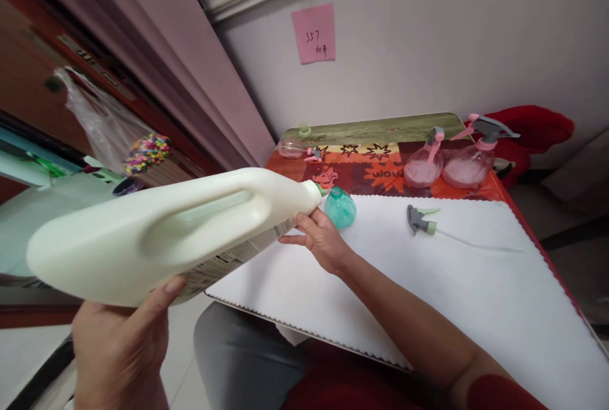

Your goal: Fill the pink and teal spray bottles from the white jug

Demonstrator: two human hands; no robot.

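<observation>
A large off-white laundry detergent bottle (104,226) with a built-in handle is tipped on its side, its green-rimmed spout pointing right. Its wide base end rests in my left hand (128,340), thumb along the label side. Close to the neck, my right hand (323,238) supports the bottle from below with thumb and fingers against it. The spout is right by the open mouth of a small green spray bottle (340,209), which stands upright on a white mat. Whether liquid is flowing cannot be made out. A grey and green spray head (419,221) with a thin tube lies to the right.
Two spray bottles holding pinkish-looking contents, a nearer one (422,167) and a larger one (471,159), stand at the back right. A clear bottle (291,146) lies at the back left. The white mat (428,296) covers the table's front. A plastic bag (95,112) hangs at left.
</observation>
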